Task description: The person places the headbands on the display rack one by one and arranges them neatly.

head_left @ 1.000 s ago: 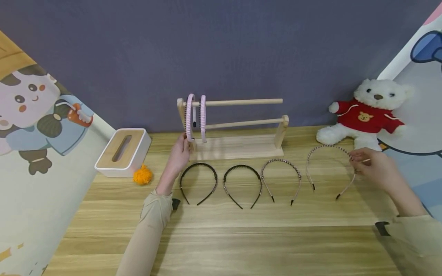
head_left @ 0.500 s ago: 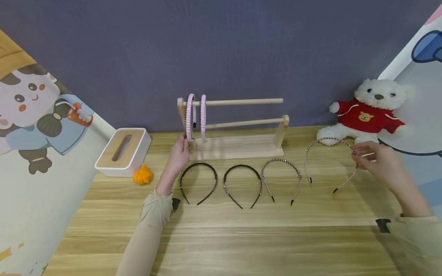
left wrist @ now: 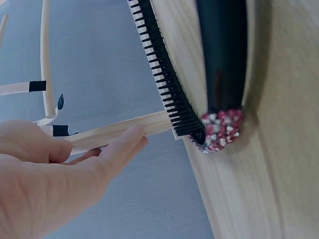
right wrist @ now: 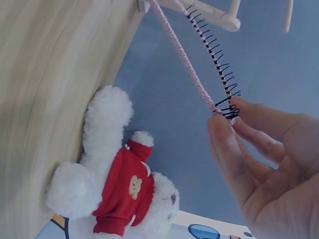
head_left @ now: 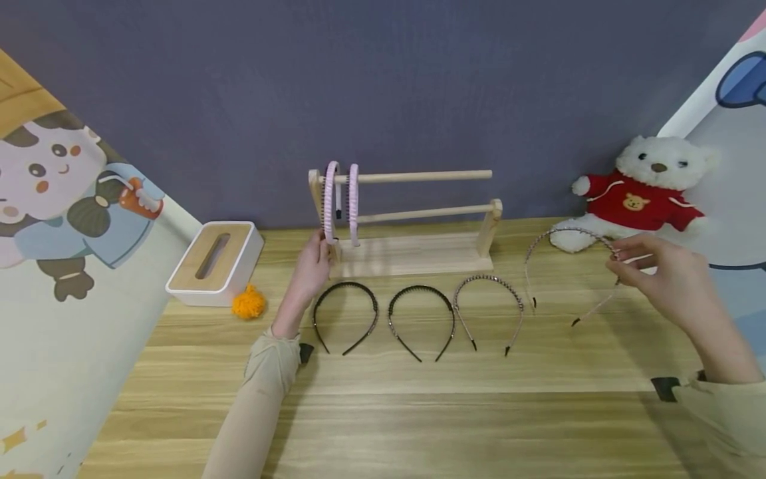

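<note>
My right hand (head_left: 670, 276) pinches a thin pinkish headband (head_left: 568, 229) by its side, raised over the table at the right. In the right wrist view the headband (right wrist: 185, 59) shows black comb teeth between thumb and fingers. At the wooden rack (head_left: 413, 256), my left hand (head_left: 312, 266) grips the left upright, also seen as a wooden post (left wrist: 114, 128) in the left wrist view. Two pink headbands (head_left: 354, 206) hang at the left end of its bars. Before the rack lie two black headbands (head_left: 345, 285) and a beaded pinkish headband (head_left: 487, 278).
A white tissue box (head_left: 239, 273) with a wooden lid stands at the left, an orange pompom (head_left: 248, 303) beside it. The white teddy bear (head_left: 649, 193) in a red top sits behind the right hand. A dark wall (head_left: 395, 86) rises behind the table.
My right hand has lifted the pinkish headband upward and slightly left, away from the tabletop. The left hand stays at the rack's upright.
</note>
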A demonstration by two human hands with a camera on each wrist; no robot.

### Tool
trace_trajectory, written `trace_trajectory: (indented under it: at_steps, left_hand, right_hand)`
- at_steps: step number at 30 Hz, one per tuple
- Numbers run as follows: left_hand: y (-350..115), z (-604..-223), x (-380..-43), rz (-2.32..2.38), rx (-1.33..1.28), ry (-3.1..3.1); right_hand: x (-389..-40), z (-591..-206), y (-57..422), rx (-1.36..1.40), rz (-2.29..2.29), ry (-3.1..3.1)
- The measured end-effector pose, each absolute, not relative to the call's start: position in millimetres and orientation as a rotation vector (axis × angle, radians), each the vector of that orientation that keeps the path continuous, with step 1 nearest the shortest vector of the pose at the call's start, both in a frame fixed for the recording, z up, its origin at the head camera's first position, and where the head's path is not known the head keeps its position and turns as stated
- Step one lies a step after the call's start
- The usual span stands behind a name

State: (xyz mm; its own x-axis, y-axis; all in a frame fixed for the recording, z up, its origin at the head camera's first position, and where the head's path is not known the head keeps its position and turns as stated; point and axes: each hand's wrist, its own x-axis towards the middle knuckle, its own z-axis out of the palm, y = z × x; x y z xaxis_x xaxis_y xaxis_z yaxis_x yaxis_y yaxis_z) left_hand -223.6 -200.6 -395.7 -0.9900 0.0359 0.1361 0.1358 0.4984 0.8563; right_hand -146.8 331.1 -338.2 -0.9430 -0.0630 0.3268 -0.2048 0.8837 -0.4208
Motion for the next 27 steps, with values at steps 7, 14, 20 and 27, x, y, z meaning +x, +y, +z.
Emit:
trace_trajectory:
  at_steps: [7, 14, 20, 27]
  left_hand:
    - [-200.0, -395.2, -224.2, -1.512, -0.154, -2.626]
    - [-200.5, -395.4, -223.6, -1.529, -0.142, -2.635]
    - [-200.8, -395.8, -224.3, -1.518, -0.133, -2.643]
    - [-199.7, -394.8, -224.2, -1.485, -0.139, -2.624]
  right_hand:
    - [-141.1, -329.3, 321.1, 0.173, 0.668, -2.721]
    - [-137.9, -322.2, 309.2, 0.140, 0.693, -2.721]
    - [-136.3, -319.8, 300.3, 0.165, 0.700, -2.667]
    - [-134.5, -316.5, 292.7, 0.244, 0.767, -2.582]
